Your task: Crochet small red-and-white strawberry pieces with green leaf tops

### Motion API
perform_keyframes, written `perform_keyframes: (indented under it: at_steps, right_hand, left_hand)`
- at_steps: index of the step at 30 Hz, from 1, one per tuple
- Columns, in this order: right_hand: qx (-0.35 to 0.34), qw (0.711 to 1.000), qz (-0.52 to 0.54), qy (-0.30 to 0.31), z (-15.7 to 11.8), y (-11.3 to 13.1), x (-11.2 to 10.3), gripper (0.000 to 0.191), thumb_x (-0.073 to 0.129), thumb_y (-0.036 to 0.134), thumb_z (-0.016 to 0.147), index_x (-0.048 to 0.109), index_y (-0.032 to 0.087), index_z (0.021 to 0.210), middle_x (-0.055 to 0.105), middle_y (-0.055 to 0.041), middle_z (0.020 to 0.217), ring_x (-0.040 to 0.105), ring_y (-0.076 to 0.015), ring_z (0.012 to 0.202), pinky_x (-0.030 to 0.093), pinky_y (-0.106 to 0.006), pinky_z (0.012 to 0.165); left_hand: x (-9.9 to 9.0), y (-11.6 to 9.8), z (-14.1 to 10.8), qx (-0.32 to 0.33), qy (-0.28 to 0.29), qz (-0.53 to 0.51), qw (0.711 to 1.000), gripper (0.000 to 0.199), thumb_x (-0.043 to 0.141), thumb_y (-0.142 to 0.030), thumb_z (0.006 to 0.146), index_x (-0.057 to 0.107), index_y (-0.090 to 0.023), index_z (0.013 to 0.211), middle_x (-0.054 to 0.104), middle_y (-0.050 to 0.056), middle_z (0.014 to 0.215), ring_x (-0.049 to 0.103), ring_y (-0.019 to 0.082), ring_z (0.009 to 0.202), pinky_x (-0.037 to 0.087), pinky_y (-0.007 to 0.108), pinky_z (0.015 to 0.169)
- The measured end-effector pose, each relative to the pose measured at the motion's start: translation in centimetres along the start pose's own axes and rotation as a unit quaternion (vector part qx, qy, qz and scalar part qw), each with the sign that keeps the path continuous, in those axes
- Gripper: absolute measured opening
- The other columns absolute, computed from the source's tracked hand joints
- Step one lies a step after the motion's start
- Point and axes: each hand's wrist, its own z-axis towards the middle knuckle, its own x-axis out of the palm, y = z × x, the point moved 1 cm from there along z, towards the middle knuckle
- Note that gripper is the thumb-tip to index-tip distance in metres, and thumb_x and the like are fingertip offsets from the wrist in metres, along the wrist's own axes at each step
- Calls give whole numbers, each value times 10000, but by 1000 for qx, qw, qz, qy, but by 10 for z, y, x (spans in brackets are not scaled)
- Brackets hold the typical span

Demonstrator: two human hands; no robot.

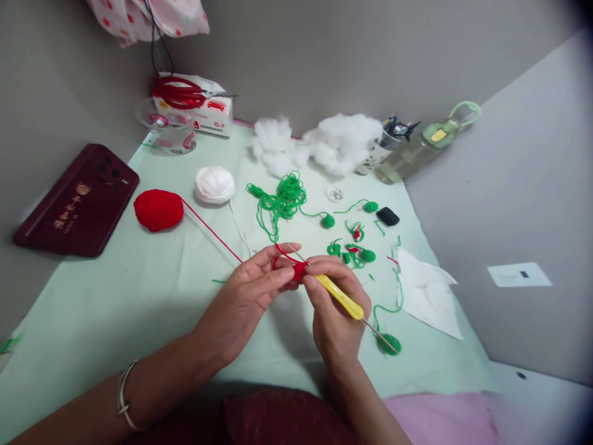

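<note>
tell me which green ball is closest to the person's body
The green ball that the yellow hook crosses in this view; the other green balls lie farther back.

Soft, even lt, sl. blur, dark R corners.

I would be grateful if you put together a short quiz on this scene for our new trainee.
1. Which hand holds the yellow-handled hook?

2. True or false: in the picture, the white yarn ball lies further right than the red yarn ball.

3. What stands directly beside the green-tinted bottle?
A. The red yarn ball
B. The pen cup
C. The white yarn ball

Key:
1. The right hand; the left hand holds the small red piece.
2. True.
3. B.
</note>
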Motion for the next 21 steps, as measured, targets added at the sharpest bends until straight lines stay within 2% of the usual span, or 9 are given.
perform_keyframes:
  at_steps: [3,7,11,13,15,18,19,20,21]
  right_hand:
    - [-12,1000,-12,8,1,0,-2,77,734,257,952,792,277,999,787,-22,898,735,-183,851,608,-322,734]
    - [-8,1000,11,6,0,-3,-6,144,700,347,986,815,272,1030,779,-23,842,698,-156,723,571,-297,649]
    - [30,997,65,21,1,-1,-8,152,674,372,1003,796,295,1051,761,10,795,679,-128,655,571,-273,631]
    - [24,998,25,43,2,2,-7,123,674,328,1005,781,296,1056,744,21,770,679,-126,640,573,-262,605]
    - [-37,994,-97,47,0,6,-6,137,674,231,995,779,288,1062,748,0,813,700,-140,689,585,-273,620]
    - [-189,934,-302,5,-7,8,-1,280,686,105,953,794,303,1119,772,-52,987,743,-179,847,609,-316,697]
    - [-218,920,-326,-12,-9,8,1,326,688,87,945,794,318,1149,775,-61,1052,752,-192,899,615,-331,723]
    - [-224,922,-314,-24,-10,8,2,356,684,79,946,791,332,1172,779,-64,1099,756,-203,936,620,-344,743]
    - [-209,937,-280,-23,-10,8,2,370,677,77,950,790,341,1183,784,-63,1129,758,-211,968,625,-358,769]
  left_hand:
    - [-1,-2,0,14,5,14,1000,268,797,-198,880,787,-246,1143,690,-17,858,631,139,911,466,294,950]
    - [-4,-5,0,34,1,50,998,319,803,-202,881,767,-269,1190,710,-41,849,631,124,895,433,290,962]
    - [-7,-5,1,40,-16,84,996,399,790,-221,894,720,-256,1286,702,-31,865,626,142,894,437,314,940]
    - [-8,-4,1,60,-24,98,993,445,783,-209,898,690,-257,1331,693,-33,871,626,145,892,442,316,931]
    - [-7,-3,0,82,-34,106,990,473,785,-183,891,675,-258,1344,681,-42,865,618,134,877,447,298,911]
    - [-4,-2,-2,96,-47,101,989,503,797,-171,879,661,-257,1356,664,-54,840,600,117,851,449,267,867]
    - [-3,-2,-3,89,-47,96,990,514,800,-176,877,656,-255,1364,666,-52,839,603,119,856,451,267,865]
    - [-2,-2,-4,79,-46,90,992,522,801,-184,878,651,-251,1373,673,-48,843,609,123,865,453,271,873]
    - [-2,-2,-4,65,-41,82,994,524,800,-196,881,648,-245,1381,680,-43,848,613,127,875,454,278,890]
